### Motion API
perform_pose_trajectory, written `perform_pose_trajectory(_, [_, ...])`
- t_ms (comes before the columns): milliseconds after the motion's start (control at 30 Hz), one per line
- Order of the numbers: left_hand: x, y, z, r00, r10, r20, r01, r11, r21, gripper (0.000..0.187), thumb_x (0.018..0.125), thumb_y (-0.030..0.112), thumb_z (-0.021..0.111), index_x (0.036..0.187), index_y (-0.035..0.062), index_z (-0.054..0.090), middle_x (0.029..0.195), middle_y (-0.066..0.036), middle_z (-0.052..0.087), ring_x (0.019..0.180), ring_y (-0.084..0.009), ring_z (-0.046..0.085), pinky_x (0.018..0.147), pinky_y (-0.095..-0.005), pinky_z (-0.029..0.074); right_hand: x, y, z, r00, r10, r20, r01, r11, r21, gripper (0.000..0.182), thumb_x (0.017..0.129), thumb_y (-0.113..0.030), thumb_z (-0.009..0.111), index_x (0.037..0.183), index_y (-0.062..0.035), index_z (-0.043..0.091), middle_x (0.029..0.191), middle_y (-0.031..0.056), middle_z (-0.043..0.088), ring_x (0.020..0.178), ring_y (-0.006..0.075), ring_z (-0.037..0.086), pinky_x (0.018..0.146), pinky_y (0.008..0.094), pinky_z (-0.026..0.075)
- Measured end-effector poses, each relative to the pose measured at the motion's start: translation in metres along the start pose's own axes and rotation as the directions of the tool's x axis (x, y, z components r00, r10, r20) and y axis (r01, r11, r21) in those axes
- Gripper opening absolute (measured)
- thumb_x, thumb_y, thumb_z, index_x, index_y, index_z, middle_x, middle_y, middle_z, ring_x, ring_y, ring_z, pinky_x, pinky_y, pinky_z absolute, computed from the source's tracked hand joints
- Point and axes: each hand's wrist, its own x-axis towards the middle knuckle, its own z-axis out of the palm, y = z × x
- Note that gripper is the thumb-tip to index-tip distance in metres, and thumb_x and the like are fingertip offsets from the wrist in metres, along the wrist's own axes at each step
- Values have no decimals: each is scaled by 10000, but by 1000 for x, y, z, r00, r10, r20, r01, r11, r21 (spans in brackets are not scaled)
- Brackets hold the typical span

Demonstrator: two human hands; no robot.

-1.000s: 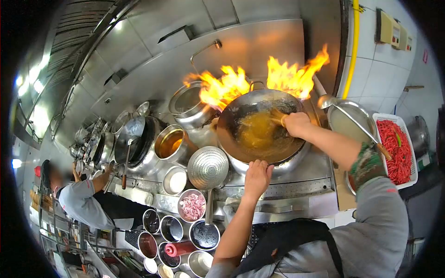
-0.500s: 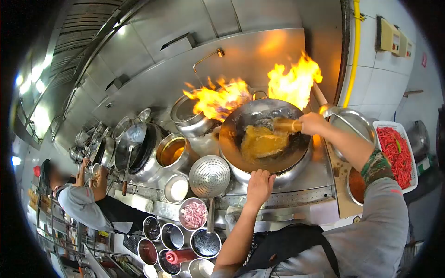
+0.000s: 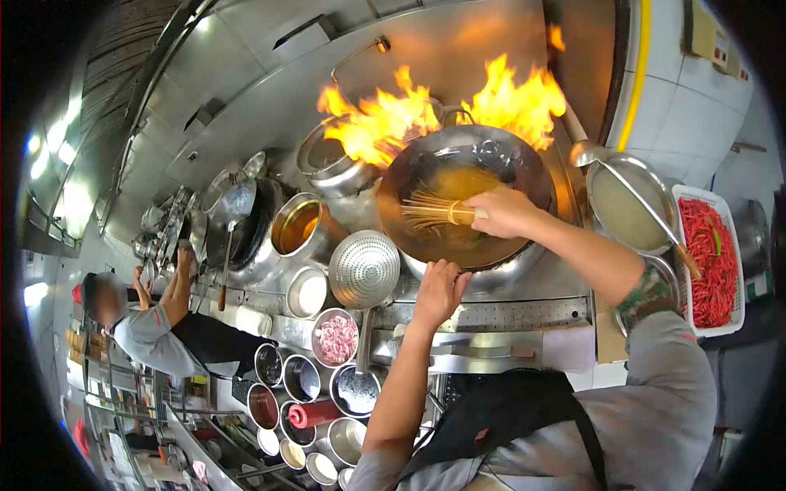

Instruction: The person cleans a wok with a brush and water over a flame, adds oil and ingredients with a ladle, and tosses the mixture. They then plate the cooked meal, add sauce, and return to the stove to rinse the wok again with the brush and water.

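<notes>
My right hand (image 3: 509,214) is closed around the bound end of a bamboo wok brush (image 3: 430,210). Its splayed bristles point left, inside a large dark wok (image 3: 524,176). Brownish, cloudy liquid (image 3: 463,182) lies in the wok under and behind the brush. At the wok's near rim, my left hand (image 3: 440,288) grips the edge with curled fingers, its thumb off to the right. Tall flames (image 3: 516,106) rise behind the wok on both sides of its far loop handle.
A perforated strainer (image 3: 364,268), a pot of amber oil (image 3: 299,227) and several seasoning bowls stand left. On the right, a ladle (image 3: 647,209) lies across a basin, beside a white basket of red chillies (image 3: 711,262). A co-worker (image 3: 155,340) stands far left.
My right hand has swept the brush left and down through the wok, so the bristles now show spread out. The liquid has shifted. My left hand stays at the rim.
</notes>
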Motion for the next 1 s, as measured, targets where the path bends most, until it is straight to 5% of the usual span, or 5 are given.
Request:
perform_pose_trajectory(200, [4,10,-1,998,4,-58,-2,999,43,173,864,144,697,851,21,576,834,-167,547,814,-382,509,745,-458,419,-36,-7,3,961,198,193,-177,977,-119,445,825,-343,686,1233,-166,664,1080,157,706,1002,367,666,877,469,528])
perform_pose_trajectory(367, [1,4,6,997,-7,-79,13,997,78,187,854,161,709,845,27,579,827,-159,552,807,-376,513,734,-453,423,-37,-2,-6,996,-89,29,88,995,55,454,812,-341,710,1230,-167,672,1101,162,701,1014,359,666,898,452,526])
perform_pose_trajectory(533, [2,6,9,1000,-2,-25,4,994,105,182,863,162,698,860,25,578,839,-165,555,807,-380,516,734,-462,424,64,-15,85,927,104,-360,-4,963,269,317,864,-270,591,1147,-153,673,910,197,712,850,398,686,743,512,544])
perform_pose_trajectory(767, [1,10,11,997,3,-79,3,997,82,167,876,149,672,872,15,572,849,-183,548,804,-387,508,741,-471,426,-26,18,-49,925,10,379,88,967,-239,516,765,-372,715,1245,-187,681,1073,130,723,1036,329,672,939,429,507])
perform_pose_trajectory(1000, [-3,30,1,990,-112,-84,114,993,12,279,849,161,711,1063,15,609,1029,-197,595,999,-408,558,870,-473,452,23,53,-8,964,253,-75,-257,835,-486,182,804,-124,640,933,-60,751,971,173,733,909,342,719,775,446,578])
